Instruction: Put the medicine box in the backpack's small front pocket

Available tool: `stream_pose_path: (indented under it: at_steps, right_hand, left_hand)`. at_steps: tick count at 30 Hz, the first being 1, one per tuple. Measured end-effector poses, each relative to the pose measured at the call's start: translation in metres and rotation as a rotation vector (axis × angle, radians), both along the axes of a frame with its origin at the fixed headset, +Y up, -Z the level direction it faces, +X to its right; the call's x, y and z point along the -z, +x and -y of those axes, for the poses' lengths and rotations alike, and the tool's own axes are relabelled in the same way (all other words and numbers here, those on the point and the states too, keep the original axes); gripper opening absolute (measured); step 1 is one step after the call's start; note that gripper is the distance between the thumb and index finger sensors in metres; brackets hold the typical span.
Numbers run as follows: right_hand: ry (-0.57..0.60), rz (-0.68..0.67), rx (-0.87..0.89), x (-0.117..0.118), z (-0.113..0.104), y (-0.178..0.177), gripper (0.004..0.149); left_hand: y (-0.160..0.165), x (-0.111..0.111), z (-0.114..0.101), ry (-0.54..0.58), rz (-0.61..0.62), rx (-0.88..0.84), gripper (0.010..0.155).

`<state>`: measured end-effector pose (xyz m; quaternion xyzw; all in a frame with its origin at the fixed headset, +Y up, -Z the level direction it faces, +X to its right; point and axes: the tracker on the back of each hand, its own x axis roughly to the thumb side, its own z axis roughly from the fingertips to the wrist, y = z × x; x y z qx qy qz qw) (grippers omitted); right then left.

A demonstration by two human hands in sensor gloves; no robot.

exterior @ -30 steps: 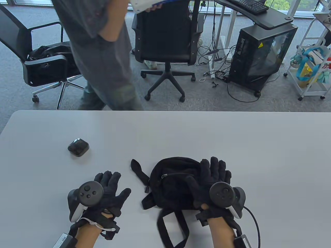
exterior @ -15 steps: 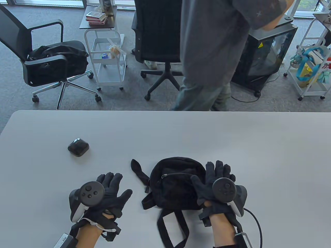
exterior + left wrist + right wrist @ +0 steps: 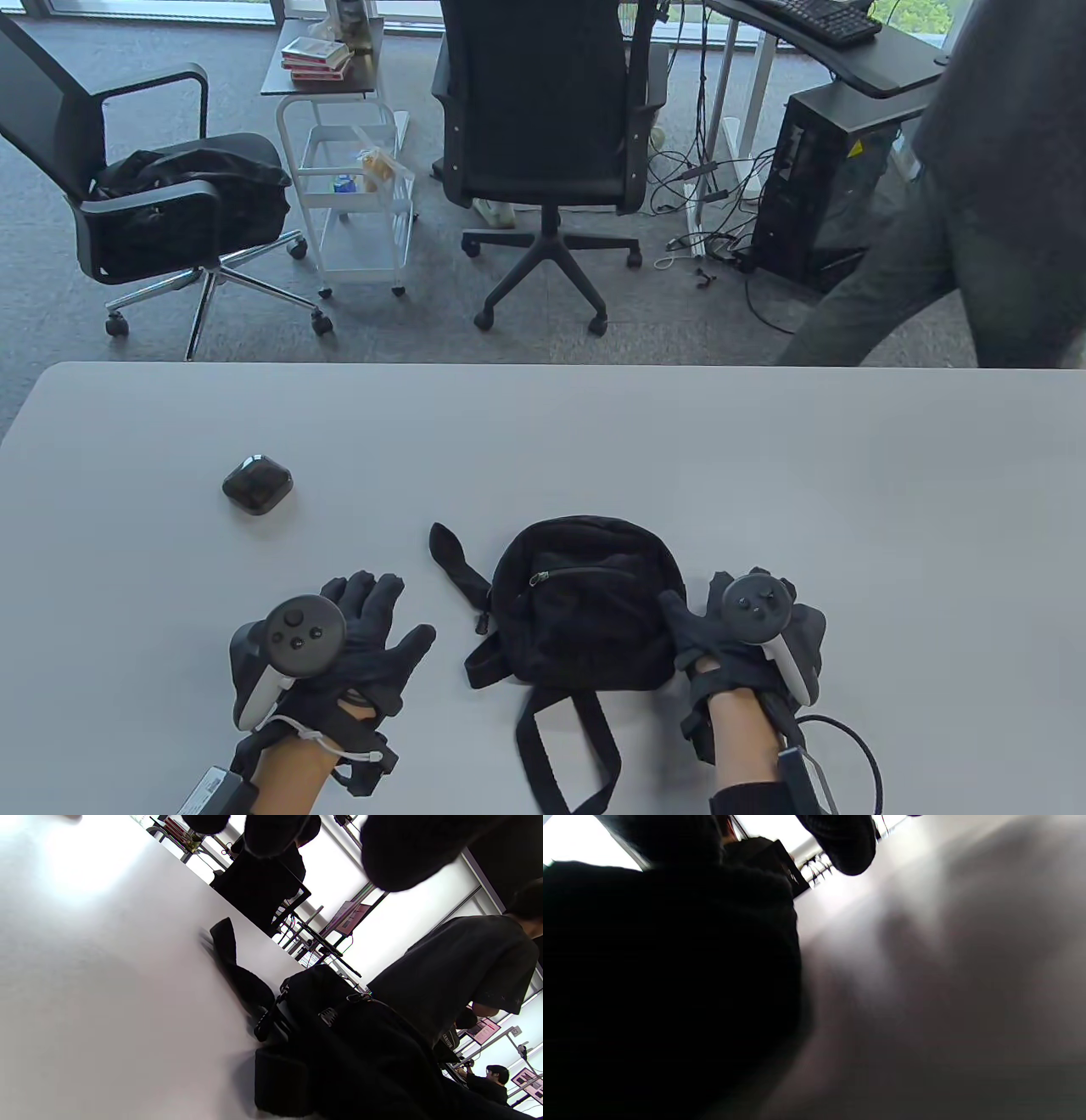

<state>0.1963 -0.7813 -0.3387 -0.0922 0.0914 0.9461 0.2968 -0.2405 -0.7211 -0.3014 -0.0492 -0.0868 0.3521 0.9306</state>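
Small dark rounded-square case (image 3: 257, 484) seen lying far left on pale grey tabletop (image 3: 594, 424), well apart from hands; whether medicine box, cannot be told. Left hand (image 3: 356, 632) laid flat, fingers (image 3: 373, 594) spread, nothing held. Small black fabric backpack (image 3: 585, 607) centred, front-pocket zip (image 3: 536, 578) judged closed. Right hand (image 3: 747, 628) beside backpack's right edge; grip cannot be told. Backpack best steadied, zip drawn first.

Count on worktop (image 3: 764, 467): one backpack (image 3: 585, 607), one small black case (image 3: 257, 484), two gloved hands (image 3: 365, 632). Behind: two office chairs (image 3: 543, 110).
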Motion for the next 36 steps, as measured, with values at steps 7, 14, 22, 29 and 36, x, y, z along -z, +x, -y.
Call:
stream_pose_path:
  at_steps: [7, 14, 22, 29, 36]
  right_hand:
    - [-0.015, 0.018, 0.254, 0.005, 0.011, -0.015, 0.077]
    - [0.127, 0.059, 0.361, 0.006, -0.006, -0.020, 0.046]
    - [0.279, -0.010, 0.923, -0.005, -0.032, -0.037, 0.046]
    - [0.296, -0.089, 1.238, -0.014, -0.043, -0.052, 0.046]
    - [0.343, -0.138, 1.414, -0.021, -0.054, -0.059, 0.046]
  left_hand:
    - [0.001, 0.000, 0.001, -0.019, 0.007, -0.006, 0.083]
    - [0.003, 0.000, 0.002, -0.025, 0.011, -0.019, 0.082]
    - [0.004, -0.002, 0.000, 0.003, 0.015, -0.080, 0.081]
    - [0.006, -0.003, 0.000, 0.010, 0.033, -0.169, 0.080]
    - [0.008, -0.003, 0.007, -0.048, 0.038, -0.345, 0.079]
